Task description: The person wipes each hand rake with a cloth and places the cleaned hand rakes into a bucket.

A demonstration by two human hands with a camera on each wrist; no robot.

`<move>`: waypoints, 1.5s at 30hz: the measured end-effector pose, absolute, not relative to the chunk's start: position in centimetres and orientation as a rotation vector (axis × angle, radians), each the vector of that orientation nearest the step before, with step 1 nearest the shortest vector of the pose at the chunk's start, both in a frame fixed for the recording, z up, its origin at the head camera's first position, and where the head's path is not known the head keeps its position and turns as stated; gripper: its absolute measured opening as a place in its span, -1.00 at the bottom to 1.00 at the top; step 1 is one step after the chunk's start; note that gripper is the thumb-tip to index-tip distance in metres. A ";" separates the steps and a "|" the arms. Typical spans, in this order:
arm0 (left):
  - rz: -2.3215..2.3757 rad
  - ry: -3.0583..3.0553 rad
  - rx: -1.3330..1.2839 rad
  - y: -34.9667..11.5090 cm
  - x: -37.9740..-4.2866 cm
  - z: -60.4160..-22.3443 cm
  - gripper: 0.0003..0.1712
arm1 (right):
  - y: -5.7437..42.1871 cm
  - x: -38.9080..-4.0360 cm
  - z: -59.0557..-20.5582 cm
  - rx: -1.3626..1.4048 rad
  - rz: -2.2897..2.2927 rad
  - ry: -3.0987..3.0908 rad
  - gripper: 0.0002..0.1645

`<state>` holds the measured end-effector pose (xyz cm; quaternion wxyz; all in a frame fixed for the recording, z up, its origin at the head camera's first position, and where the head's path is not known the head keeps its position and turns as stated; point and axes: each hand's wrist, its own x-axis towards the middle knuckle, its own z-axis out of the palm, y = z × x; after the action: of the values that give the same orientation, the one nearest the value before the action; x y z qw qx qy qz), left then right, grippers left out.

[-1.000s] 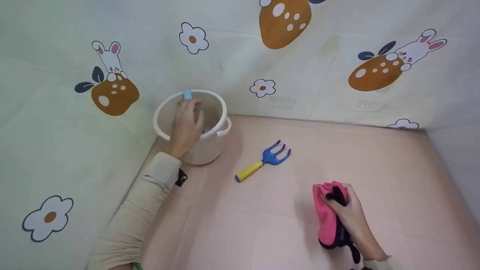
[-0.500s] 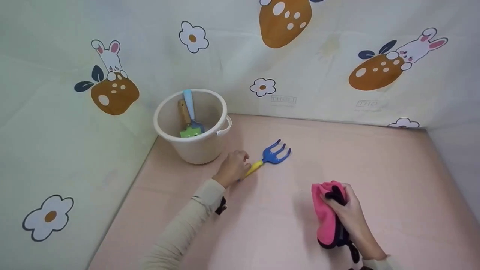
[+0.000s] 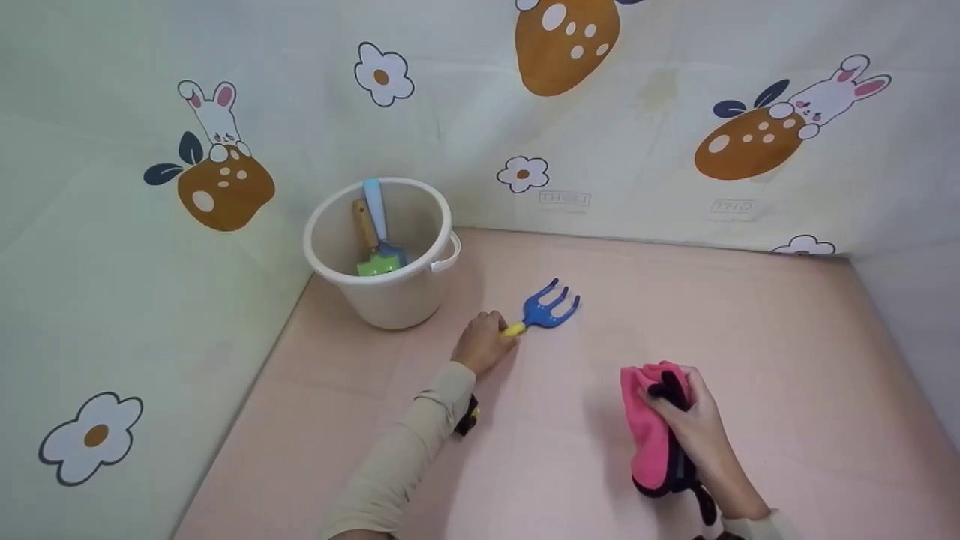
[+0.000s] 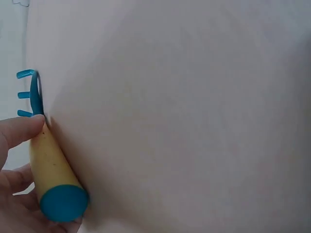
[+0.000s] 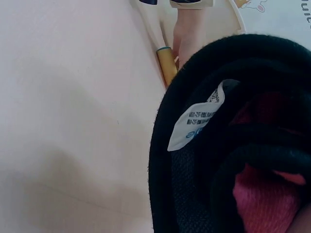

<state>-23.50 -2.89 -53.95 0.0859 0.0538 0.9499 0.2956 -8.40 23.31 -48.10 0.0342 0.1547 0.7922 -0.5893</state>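
My left hand [image 3: 484, 345] grips the yellow handle of a blue three-tined hand fork [image 3: 547, 309], low at the pink surface. In the left wrist view the thumb lies near the neck of the handle [image 4: 52, 162], with other fingers at its far side; the handle's blue butt end faces the camera. At the right, my right hand [image 3: 701, 424] holds bunched pink-and-black gloves [image 3: 649, 435] between thumb and fingers. The right wrist view shows their black-bound openings, a white label [image 5: 197, 119] and pink fabric inside; little of the hand shows there.
A cream bucket [image 3: 397, 300] stands at the back left by the wall. In it lean a green trowel [image 3: 379, 264] with a wooden handle and a blue tool with a light-blue handle [image 3: 375, 210]. Printed sheets form the walls [image 3: 637, 150] behind and at both sides.
My left hand has left the bucket, come right and toward me, and taken hold of the fork's handle. A trowel and a blue tool now show in the bucket. The right hand stays with the gloves.
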 end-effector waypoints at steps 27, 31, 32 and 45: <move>1.358 2.706 0.498 1.0 -15.9 -48.7 -0.60 | 20.3 -9.2 -46.2 0.303 -1.919 2.575 -0.49; 1.344 2.753 0.570 1.3 -14.1 -48.6 -0.62 | 19.4 -9.3 -45.9 0.256 -1.906 2.658 -0.51; 1.350 2.750 0.579 1.3 -13.7 -48.6 -0.63 | 19.2 -9.3 -45.9 0.239 -1.907 2.680 -0.53; 1.657 2.602 0.617 1.0 -10.4 -49.3 -0.70 | 17.3 -9.5 -46.6 0.111 -1.723 2.900 -0.50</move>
<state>-10.45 0.97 -49.31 -0.0020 0.1960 0.8271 0.5268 -9.51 17.32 -46.57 -0.1164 0.0328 0.8534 -0.5070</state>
